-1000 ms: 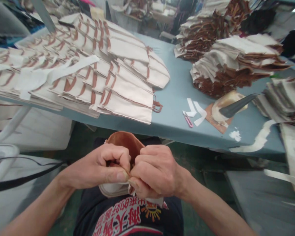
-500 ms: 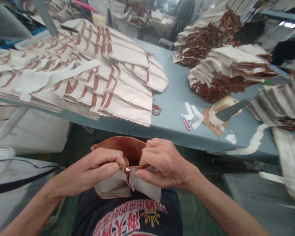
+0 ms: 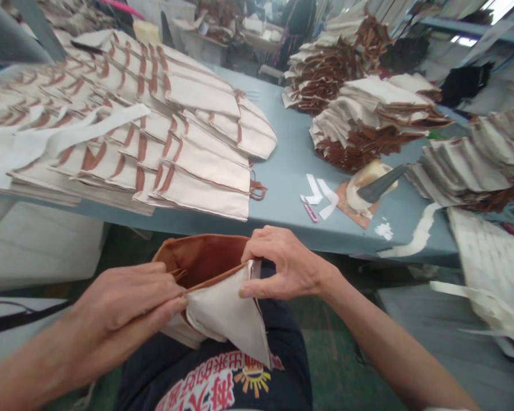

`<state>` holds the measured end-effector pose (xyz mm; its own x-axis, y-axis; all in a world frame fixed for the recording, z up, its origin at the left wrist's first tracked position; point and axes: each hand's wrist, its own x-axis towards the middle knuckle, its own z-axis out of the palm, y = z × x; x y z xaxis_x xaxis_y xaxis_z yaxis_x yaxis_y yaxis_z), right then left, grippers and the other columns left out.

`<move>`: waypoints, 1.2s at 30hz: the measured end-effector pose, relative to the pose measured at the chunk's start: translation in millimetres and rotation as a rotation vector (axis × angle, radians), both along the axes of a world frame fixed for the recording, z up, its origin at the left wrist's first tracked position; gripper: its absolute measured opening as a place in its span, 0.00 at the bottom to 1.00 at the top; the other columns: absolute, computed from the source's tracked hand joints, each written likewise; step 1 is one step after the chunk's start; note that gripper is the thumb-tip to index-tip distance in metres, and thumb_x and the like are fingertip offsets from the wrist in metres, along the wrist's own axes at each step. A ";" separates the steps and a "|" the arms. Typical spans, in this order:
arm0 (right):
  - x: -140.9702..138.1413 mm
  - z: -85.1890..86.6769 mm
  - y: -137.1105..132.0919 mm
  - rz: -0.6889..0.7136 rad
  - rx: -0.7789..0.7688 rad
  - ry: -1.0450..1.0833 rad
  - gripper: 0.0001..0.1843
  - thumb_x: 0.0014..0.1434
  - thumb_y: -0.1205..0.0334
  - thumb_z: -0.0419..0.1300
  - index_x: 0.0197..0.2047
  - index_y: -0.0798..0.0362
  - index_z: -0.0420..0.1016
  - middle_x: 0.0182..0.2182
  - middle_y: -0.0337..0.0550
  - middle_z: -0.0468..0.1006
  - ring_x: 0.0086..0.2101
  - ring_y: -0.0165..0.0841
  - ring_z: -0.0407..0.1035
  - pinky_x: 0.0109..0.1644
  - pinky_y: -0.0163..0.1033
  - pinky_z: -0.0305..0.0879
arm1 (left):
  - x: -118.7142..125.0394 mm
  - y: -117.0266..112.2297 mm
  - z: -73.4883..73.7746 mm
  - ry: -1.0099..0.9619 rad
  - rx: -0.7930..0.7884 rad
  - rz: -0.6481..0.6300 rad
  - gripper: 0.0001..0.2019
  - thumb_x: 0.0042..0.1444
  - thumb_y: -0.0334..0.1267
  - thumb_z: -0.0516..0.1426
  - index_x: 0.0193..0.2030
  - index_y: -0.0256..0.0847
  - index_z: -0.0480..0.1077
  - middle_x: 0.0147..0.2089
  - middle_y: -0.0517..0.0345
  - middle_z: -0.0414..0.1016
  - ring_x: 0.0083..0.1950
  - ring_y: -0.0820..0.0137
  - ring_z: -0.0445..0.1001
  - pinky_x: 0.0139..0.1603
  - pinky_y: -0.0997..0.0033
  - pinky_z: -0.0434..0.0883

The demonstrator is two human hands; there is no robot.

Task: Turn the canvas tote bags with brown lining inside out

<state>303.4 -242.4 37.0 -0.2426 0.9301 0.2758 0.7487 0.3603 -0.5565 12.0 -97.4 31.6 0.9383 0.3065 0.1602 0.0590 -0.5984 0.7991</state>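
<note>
A cream fabric pouch with a brown lining is held above my lap, its mouth gaping towards the table. My left hand pinches the near rim on the left, thumb outside and fingers over the edge. At the right end of that rim my right hand grips a seamed corner between thumb and fingers. The near panel stretches between both hands, and its lower corner hangs over my dark printed clothing. Part of the rim is hidden behind my fingers.
Overlapping rows of similar pouches cover the table's left. To the right lie pink snips, white strips and a brush in a glue pot. Stacks of brown-and-cream pieces stand behind. The blue table edge lies just beyond my hands.
My hands have moved apart along the rim, the left one leftward. The near panel, bunched at a middle seam before, is now pulled taut, with the seam at my right hand. The view has shifted right.
</note>
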 end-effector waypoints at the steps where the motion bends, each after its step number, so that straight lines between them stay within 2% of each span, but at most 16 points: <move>1: -0.5 2.0 -0.6 0.010 0.011 0.028 0.24 0.66 0.38 0.76 0.40 0.52 0.80 0.32 0.39 0.81 0.34 0.35 0.72 0.44 0.41 0.63 | -1.4 4.6 -2.2 -0.001 0.001 0.015 0.20 0.79 0.51 0.56 0.39 0.46 0.82 0.34 0.60 0.81 0.38 0.65 0.74 0.43 0.74 0.76; 5: -9.1 13.8 0.5 0.098 0.048 0.194 0.16 0.71 0.51 0.75 0.38 0.52 0.79 0.34 0.38 0.82 0.37 0.34 0.73 0.50 0.40 0.67 | -2.9 29.5 -11.0 0.004 0.051 -0.039 0.11 0.77 0.41 0.59 0.44 0.47 0.83 0.41 0.62 0.87 0.43 0.66 0.79 0.52 0.76 0.75; 8: -12.0 22.6 5.2 0.152 0.035 0.259 0.15 0.73 0.56 0.74 0.36 0.52 0.78 0.33 0.36 0.81 0.37 0.32 0.72 0.49 0.39 0.66 | 4.5 38.2 -8.9 0.009 0.066 -0.060 0.08 0.74 0.40 0.62 0.49 0.48 0.85 0.46 0.64 0.90 0.45 0.67 0.83 0.51 0.78 0.75; 10: -11.8 27.8 8.9 0.171 0.031 0.277 0.15 0.73 0.56 0.74 0.37 0.52 0.77 0.33 0.35 0.80 0.36 0.32 0.71 0.47 0.38 0.65 | 15.3 33.0 0.9 -0.001 0.063 -0.018 0.08 0.70 0.43 0.66 0.52 0.49 0.86 0.47 0.63 0.91 0.46 0.66 0.86 0.48 0.78 0.77; 12: -11.6 32.9 12.4 0.192 0.028 0.298 0.16 0.74 0.56 0.73 0.37 0.52 0.77 0.32 0.35 0.78 0.36 0.31 0.70 0.46 0.37 0.64 | 29.5 21.6 15.3 -0.034 0.069 0.000 0.07 0.67 0.42 0.67 0.50 0.49 0.85 0.46 0.64 0.91 0.45 0.67 0.87 0.48 0.78 0.77; 15: -13.7 38.8 16.0 0.188 0.004 0.329 0.18 0.76 0.52 0.70 0.37 0.52 0.75 0.32 0.34 0.76 0.35 0.30 0.68 0.44 0.36 0.63 | 50.8 4.3 34.7 -0.085 0.076 -0.042 0.07 0.65 0.35 0.61 0.43 0.45 0.83 0.40 0.64 0.89 0.39 0.71 0.86 0.44 0.79 0.77; 18: -16.8 40.0 16.7 0.138 -0.055 0.395 0.19 0.76 0.49 0.69 0.38 0.52 0.72 0.34 0.34 0.76 0.34 0.28 0.66 0.42 0.35 0.61 | 64.6 -4.1 42.1 -0.118 0.115 -0.062 0.10 0.64 0.32 0.55 0.36 0.40 0.79 0.32 0.63 0.84 0.32 0.73 0.81 0.37 0.79 0.74; 24: -19.6 32.8 15.3 0.064 -0.257 0.469 0.21 0.72 0.45 0.72 0.41 0.50 0.70 0.36 0.34 0.77 0.33 0.29 0.65 0.39 0.35 0.61 | 67.8 -3.9 35.9 -0.169 0.177 -0.082 0.13 0.66 0.29 0.54 0.34 0.38 0.79 0.26 0.66 0.78 0.25 0.79 0.74 0.31 0.84 0.68; 28: -21.9 29.1 17.8 0.063 -0.297 0.516 0.23 0.72 0.42 0.71 0.41 0.50 0.68 0.34 0.32 0.74 0.32 0.28 0.64 0.38 0.35 0.60 | 64.5 -3.6 35.1 -0.164 0.184 -0.086 0.13 0.67 0.28 0.54 0.33 0.39 0.78 0.24 0.68 0.74 0.23 0.81 0.68 0.27 0.84 0.63; 33: -25.1 25.8 19.6 0.083 -0.314 0.555 0.21 0.67 0.47 0.73 0.42 0.50 0.68 0.35 0.32 0.72 0.33 0.29 0.64 0.40 0.36 0.60 | 61.8 -6.8 36.3 -0.102 0.020 -0.033 0.14 0.65 0.32 0.54 0.29 0.40 0.74 0.23 0.69 0.70 0.23 0.79 0.65 0.25 0.82 0.62; 36: -26.8 26.0 19.9 0.088 -0.304 0.554 0.19 0.65 0.51 0.74 0.40 0.50 0.68 0.34 0.31 0.71 0.34 0.29 0.64 0.41 0.37 0.60 | 57.6 -8.2 32.2 -0.057 -0.093 -0.035 0.14 0.65 0.33 0.54 0.29 0.41 0.75 0.24 0.68 0.70 0.23 0.77 0.65 0.26 0.81 0.62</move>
